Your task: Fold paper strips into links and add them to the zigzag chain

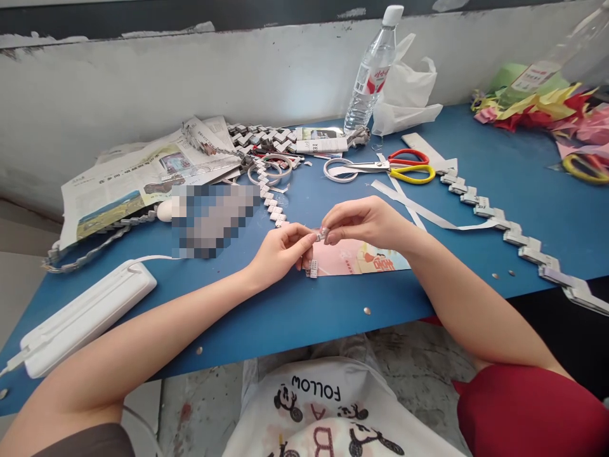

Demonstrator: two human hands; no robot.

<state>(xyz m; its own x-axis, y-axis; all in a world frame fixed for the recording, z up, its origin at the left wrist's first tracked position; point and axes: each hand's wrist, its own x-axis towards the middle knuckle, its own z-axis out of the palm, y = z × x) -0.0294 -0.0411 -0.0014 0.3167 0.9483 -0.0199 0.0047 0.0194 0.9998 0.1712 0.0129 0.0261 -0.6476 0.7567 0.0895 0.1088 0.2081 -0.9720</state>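
Observation:
My left hand (278, 254) and my right hand (366, 221) meet above the table's middle, fingers pinched. Between their fingertips is a small folded paper piece (322, 235), part of it covered by the fingers. A short length of folded paper chain (312, 269) with printed marks hangs below my left fingers. Behind that hand, a zigzag folded paper chain (272, 202) comes down from the back; whether it joins the held piece is hidden. Under the hands lies a pink printed paper sheet (333, 261).
Scissors (399, 167) with red and yellow handles lie behind my right hand, near white paper strips (413, 206). Another long paper chain (518, 238) runs along the right. A water bottle (371, 76) stands at the back. Newspapers (143, 178) and a white power strip (90, 317) are left.

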